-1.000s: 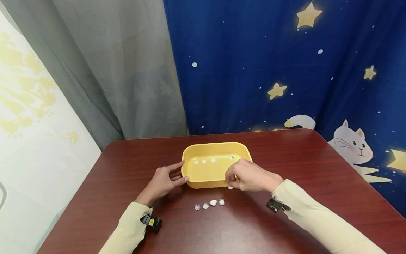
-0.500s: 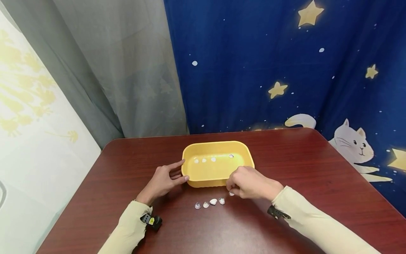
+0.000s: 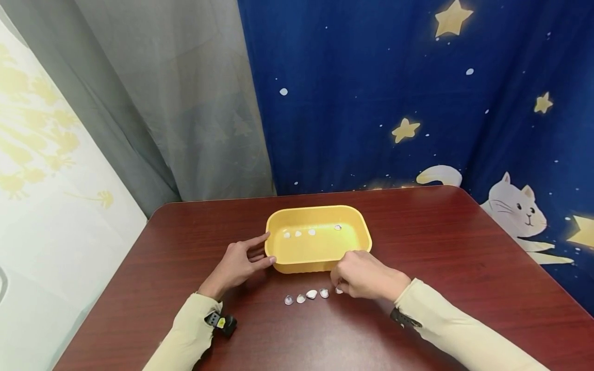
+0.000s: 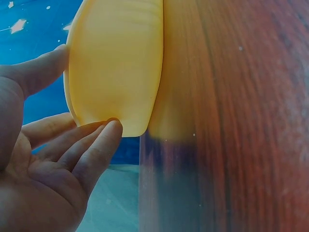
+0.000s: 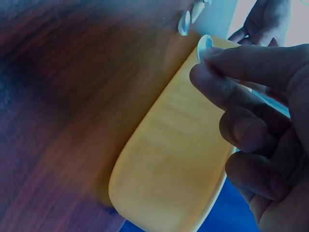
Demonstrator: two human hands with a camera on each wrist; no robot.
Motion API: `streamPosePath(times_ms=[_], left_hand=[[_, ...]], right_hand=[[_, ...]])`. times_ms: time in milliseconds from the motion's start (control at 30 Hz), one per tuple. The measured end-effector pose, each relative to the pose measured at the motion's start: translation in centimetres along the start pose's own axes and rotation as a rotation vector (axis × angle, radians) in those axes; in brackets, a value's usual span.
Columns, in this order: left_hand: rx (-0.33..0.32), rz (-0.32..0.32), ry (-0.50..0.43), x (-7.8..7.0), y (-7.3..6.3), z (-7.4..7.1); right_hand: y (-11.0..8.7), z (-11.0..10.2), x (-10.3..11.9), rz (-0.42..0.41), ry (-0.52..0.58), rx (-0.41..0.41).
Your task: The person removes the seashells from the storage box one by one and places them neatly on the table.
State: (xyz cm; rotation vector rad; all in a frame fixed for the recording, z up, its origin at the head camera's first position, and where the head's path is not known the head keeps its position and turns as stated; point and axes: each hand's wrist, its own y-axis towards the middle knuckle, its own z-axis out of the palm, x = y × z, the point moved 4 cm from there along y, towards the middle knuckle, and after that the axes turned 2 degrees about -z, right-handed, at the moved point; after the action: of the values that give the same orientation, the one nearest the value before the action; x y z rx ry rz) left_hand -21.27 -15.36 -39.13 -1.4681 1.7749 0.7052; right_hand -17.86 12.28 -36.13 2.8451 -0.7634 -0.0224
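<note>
A yellow plastic tub (image 3: 303,267) stands on the table, with several small pale seashells inside, one of them a shell (image 3: 337,227) apart at the right. My left hand (image 3: 238,265) rests its fingertips and thumb against the tub's left end, fingers fairly straight, as the left wrist view (image 4: 58,159) also shows. Between thumb and index finger, my right hand (image 3: 364,275) pinches a seashell (image 5: 205,47) in front of the tub's right front corner. In the head view that shell is partly hidden by the fingers. To its left, several shells (image 3: 311,294) lie in a row on the table.
The dark red wooden table (image 3: 195,226) reaches back to a grey curtain (image 3: 199,103) and a blue starry curtain (image 3: 334,103). A white panel (image 3: 60,206) with yellow flower prints is on the left. Both wrists wear black straps.
My right hand has come from the tub's front rim toward me, lowering the pinched shell to the right end of the row. The left hand has stayed at the tub.
</note>
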Motion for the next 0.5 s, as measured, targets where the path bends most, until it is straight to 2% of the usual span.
streamPosePath(times_ms=[500], left_hand=[[-0.005,-0.019,-0.006,0.1,0.1,0.0]], right_hand=[[0.1,1.4,0.6,-0.004,-0.058,-0.011]])
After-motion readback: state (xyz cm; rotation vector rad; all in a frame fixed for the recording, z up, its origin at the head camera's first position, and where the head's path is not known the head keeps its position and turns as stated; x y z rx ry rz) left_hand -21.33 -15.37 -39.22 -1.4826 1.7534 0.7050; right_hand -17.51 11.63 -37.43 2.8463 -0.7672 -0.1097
